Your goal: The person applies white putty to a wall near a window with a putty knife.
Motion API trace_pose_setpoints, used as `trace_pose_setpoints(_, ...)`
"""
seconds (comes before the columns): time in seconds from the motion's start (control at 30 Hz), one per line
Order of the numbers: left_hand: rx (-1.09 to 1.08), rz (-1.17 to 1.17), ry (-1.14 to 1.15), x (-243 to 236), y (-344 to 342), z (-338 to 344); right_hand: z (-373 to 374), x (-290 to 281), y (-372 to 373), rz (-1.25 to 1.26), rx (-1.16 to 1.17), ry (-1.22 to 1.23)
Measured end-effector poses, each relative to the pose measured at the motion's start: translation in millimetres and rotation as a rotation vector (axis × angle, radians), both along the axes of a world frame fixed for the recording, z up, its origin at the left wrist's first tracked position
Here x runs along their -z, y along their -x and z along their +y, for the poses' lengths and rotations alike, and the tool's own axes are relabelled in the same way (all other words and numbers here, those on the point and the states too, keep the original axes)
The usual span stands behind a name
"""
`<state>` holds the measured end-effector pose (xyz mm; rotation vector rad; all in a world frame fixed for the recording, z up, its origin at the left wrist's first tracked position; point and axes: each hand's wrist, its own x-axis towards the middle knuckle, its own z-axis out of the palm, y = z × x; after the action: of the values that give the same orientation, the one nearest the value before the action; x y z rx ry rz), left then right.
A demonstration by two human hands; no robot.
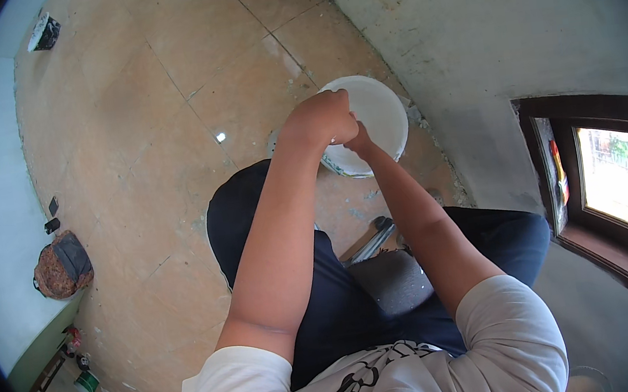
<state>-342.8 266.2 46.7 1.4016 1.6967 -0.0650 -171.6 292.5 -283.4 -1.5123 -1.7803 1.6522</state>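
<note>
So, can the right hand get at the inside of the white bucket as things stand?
Probably yes. The right hand is already at the near rim of the white bucket, beside the left hand. The bucket is open on top, and nothing visible blocks it.

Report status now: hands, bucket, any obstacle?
Left hand fisted over the white bucket, contents of grip hidden. Right hand at bucket's near rim. Nothing blocking; metal tool lies by the knees.

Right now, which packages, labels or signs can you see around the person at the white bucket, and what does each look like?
Small green and white packet: on the floor, lower left, boxy.
Black and white flat pack: far upper left by the wall, tilted.
White round plastic bucket: under both hands, greenish label band on its lower side.
</note>
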Motion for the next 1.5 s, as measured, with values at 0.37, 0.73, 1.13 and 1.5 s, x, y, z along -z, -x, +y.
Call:
trace_pose_setpoints(0.37,-0.052,0.025,0.031,3.0,13.2,-15.0,-4.5,-54.7,-25.3,-1.039,-1.156,-0.367)
trace_pose_setpoints(0.73,-0.042,0.005,0.046,4.6,11.4,-8.2,11.1,-45.1,8.3,0.243,0.229,0.684)
trace_pose_setpoints(1.13,-0.053,0.013,-0.097,17.7,11.0,-12.5,60.9,-113.1,-92.9,-0.462,-0.643,-0.278)
trace_pose_setpoints(1.5,-0.045,-0.015,-0.099,16.1,1.3,-5.7,80.3,-121.1,-110.7,-0.494,-0.607,-0.274)
